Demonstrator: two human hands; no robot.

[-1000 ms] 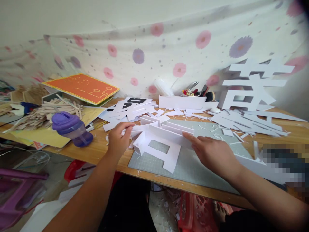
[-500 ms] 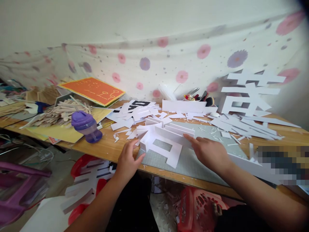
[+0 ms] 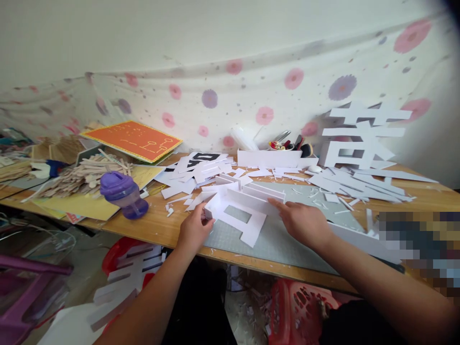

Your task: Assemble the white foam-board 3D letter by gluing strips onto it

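A white foam-board character piece [image 3: 257,223] with a rectangular opening lies on the grey cutting mat [image 3: 287,244], and upright white strips stand along its edges. My left hand [image 3: 196,229] is closed on the short wall at the piece's left corner, thumb on the near side. At the far side, my right hand [image 3: 305,221] grips the right end of a long upright strip [image 3: 247,199], its index finger stretched along the top. The right thumb is mostly hidden. Just behind stand more white strips [image 3: 264,190].
A purple cup [image 3: 124,194] stands left, near wooden sticks [image 3: 89,172] and an orange board [image 3: 134,139]. White scraps [image 3: 201,170] lie behind the piece. A finished-looking white character [image 3: 362,139] stands at the back right, beside loose strips [image 3: 359,184]. A red basket [image 3: 294,306] is below.
My left hand has closed its thumb and fingers on the left corner wall, where before they were apart. My right hand stays at the strip. The view has shifted slightly.
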